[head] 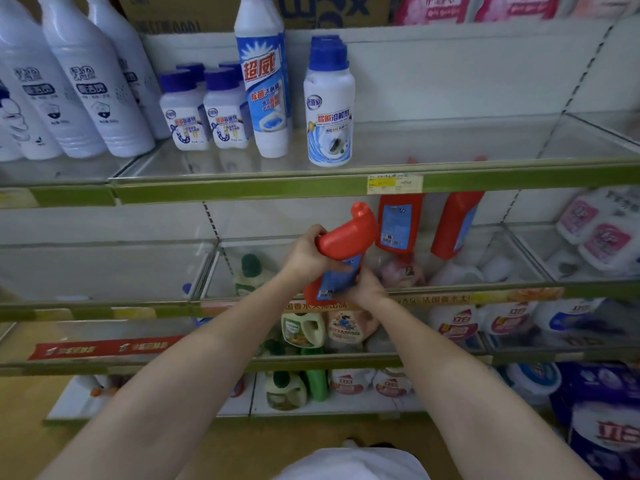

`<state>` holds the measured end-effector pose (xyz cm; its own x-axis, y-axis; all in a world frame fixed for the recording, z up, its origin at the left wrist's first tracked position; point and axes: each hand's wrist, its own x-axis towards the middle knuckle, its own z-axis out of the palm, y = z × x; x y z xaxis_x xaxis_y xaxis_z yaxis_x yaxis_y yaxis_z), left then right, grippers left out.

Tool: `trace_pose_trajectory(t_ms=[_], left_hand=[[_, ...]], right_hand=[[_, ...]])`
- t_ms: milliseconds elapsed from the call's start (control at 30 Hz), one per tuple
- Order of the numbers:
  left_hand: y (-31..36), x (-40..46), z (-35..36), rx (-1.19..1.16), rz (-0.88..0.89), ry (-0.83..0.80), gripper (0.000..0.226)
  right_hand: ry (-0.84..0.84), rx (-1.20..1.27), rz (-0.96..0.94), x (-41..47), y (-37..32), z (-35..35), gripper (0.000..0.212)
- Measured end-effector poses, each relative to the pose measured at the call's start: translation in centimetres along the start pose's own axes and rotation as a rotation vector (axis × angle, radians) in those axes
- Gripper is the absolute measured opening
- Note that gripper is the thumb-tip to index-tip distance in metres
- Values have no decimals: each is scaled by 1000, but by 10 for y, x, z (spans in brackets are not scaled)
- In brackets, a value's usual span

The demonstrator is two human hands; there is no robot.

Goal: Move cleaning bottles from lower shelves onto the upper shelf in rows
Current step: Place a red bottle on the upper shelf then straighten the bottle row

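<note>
2 hands grip 1 red bottle below the upper shelf.
Left hand fingers wrap its shoulder; right hand fingers curl around its base.

Angled-neck plastic bottle, in hand: bright red, blue label panel. Two more red plastic bottles behind it carry the same blue labels. Tall white plastic bottle: blue starburst print, red characters. Squat white bottles: deep blue caps, blue swirl labels. Big pale bottles, far left: white with dark blue print. Shelf edge strip: olive green, one yellow-and-white price tag.
</note>
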<state>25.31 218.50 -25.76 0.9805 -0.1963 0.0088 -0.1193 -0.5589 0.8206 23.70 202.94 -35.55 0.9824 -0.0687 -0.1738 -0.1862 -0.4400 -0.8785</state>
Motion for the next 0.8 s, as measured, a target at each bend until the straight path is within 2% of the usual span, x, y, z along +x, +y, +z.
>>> trace_pose_trajectory(t_ms=[100, 200, 367, 467, 533, 633, 733, 800], left_hand=[[4, -21, 0, -237, -46, -1, 64], [0, -44, 12, -462, -133, -36, 65], [-21, -82, 48, -820, -340, -128, 72], [-40, -105, 72, -964, -482, -233, 82], [-53, -120, 86, -1019, -545, -290, 89], [-59, -145, 98, -1015, -548, -340, 81], [-58, -160, 107, -955, -545, -299, 68], [-59, -165, 113, -954, -594, -269, 68]], right_hand=[[-100, 72, 43, -38, -12, -5, 100], [-179, 114, 148, -74, -15, -4, 94], [-183, 231, 256, -147, 6, -7, 68], [-163, 229, 343, -182, 26, -11, 74], [-175, 235, 387, -199, 39, -13, 77], [-218, 250, 402, -218, 48, -11, 68], [-274, 277, 413, -227, 60, -2, 67], [-268, 287, 409, -231, 70, 2, 61]])
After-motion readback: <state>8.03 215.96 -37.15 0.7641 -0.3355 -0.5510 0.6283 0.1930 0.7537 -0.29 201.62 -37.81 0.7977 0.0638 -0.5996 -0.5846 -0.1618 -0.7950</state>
